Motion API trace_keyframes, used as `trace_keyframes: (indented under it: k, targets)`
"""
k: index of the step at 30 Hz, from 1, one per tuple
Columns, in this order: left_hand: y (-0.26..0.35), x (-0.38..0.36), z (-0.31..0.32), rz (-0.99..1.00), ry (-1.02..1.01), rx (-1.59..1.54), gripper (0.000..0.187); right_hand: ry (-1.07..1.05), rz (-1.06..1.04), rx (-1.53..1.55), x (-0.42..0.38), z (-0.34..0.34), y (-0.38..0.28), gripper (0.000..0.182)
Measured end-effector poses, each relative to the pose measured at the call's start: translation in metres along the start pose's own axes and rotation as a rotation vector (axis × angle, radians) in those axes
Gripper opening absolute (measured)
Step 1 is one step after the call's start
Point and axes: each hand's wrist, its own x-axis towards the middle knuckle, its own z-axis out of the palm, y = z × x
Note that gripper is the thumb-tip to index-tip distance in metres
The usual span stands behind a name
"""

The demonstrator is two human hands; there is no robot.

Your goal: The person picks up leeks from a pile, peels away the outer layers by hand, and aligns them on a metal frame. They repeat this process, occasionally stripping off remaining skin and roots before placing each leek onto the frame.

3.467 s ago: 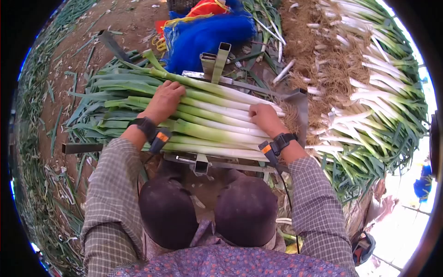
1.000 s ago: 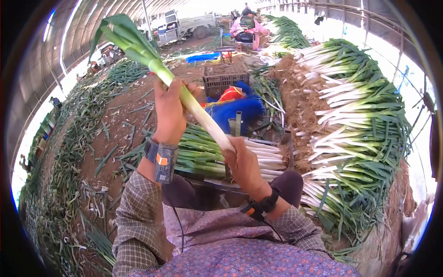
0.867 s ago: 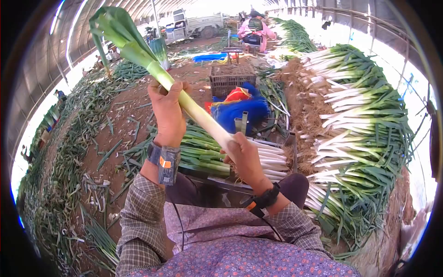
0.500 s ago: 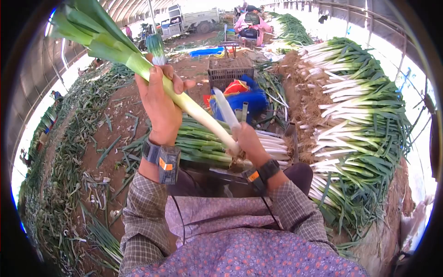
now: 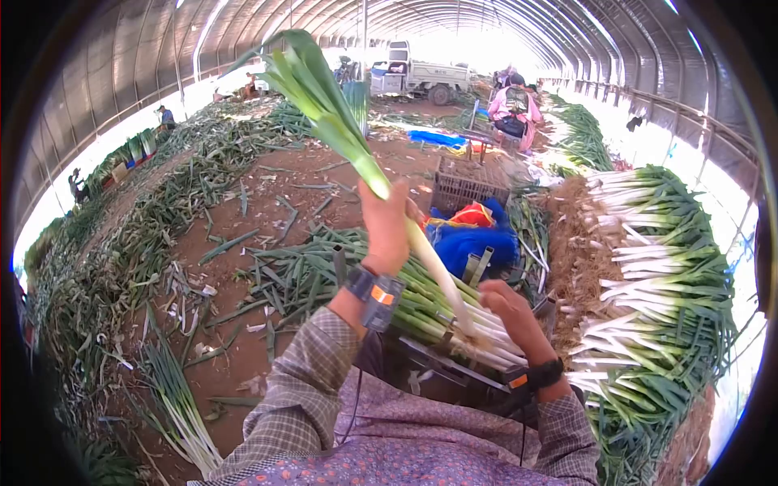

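My left grip (image 5: 386,228) wraps one leek (image 5: 369,168), slanting above the leek pile (image 5: 405,293), roots (image 5: 467,338) near-right. Right grip (image 5: 512,308) curls near the roots; whether it holds anything, I cannot tell. Estimate: light, stiff shank (image 5: 438,271), slick skin, tearable leaves (image 5: 312,85); hold mid-shank.

Leek (image 5: 369,168) in left hand (image 5: 385,228)

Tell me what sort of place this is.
Probably a farm tunnel or large greenhouse: there is a ribbed, arched roof overhead, a long row of what look like leeks, and a small truck further back.
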Motion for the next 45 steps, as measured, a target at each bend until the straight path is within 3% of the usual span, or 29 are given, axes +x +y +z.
trace_keyframes:
  k: [3,7,9,13,15,17,21,26,29,32,35,36,39,42,45]
  targets:
    - [-0.029,-0.026,0.008,-0.150,-0.035,-0.147,0.033,-0.095,0.087,-0.023,0.001,0.028,-0.013,0.036]
    - [-0.053,-0.023,0.009,-0.299,0.036,-0.298,0.014,0.001,0.161,-0.159,-0.022,0.022,-0.002,0.037]
    - [-0.078,-0.010,-0.017,-0.468,-0.062,-0.326,0.026,0.095,0.150,-0.224,-0.039,0.010,0.026,0.037]
    - [-0.109,-0.010,-0.033,-0.768,-0.138,-0.328,0.045,-0.030,0.292,-0.192,-0.049,-0.023,0.063,0.028]
    - [-0.121,-0.019,-0.045,-0.874,-0.201,-0.277,0.051,0.040,0.099,-0.403,-0.048,-0.033,0.090,0.024]
    - [-0.132,-0.024,-0.060,-0.906,-0.259,-0.094,0.047,0.148,0.120,-0.339,-0.040,-0.038,0.107,0.024]
    - [-0.143,-0.033,-0.115,-0.868,-0.365,0.313,0.031,0.154,0.237,-0.367,-0.027,-0.024,0.159,0.029]
    - [-0.155,-0.060,-0.168,-0.868,-0.215,0.594,0.017,0.116,0.207,-0.504,-0.050,0.030,0.247,0.034]
    - [-0.181,-0.063,-0.170,-0.631,-0.409,0.751,0.017,0.014,0.190,-0.619,-0.075,0.038,0.279,0.034]
    - [-0.216,-0.062,-0.164,-0.072,-0.824,1.117,0.023,-0.057,0.311,-0.669,-0.099,0.022,0.298,0.032]
    - [-0.253,-0.062,-0.171,-0.069,-1.157,1.431,0.027,-0.097,0.323,-0.663,-0.104,0.012,0.293,0.028]
    - [-0.262,-0.064,-0.180,0.053,-1.280,1.444,0.025,-0.106,0.351,-0.682,-0.105,0.012,0.285,0.026]
    - [-0.279,-0.070,-0.184,0.071,-1.259,1.430,0.026,-0.138,0.537,-0.885,-0.112,0.019,0.264,0.025]
    - [-0.283,-0.076,-0.182,0.044,-1.238,1.467,0.023,-0.116,0.590,-0.906,-0.115,0.030,0.291,0.020]
    - [-0.286,-0.069,-0.181,0.013,-1.254,1.460,0.022,-0.274,0.703,-0.607,-0.097,0.001,0.287,0.021]
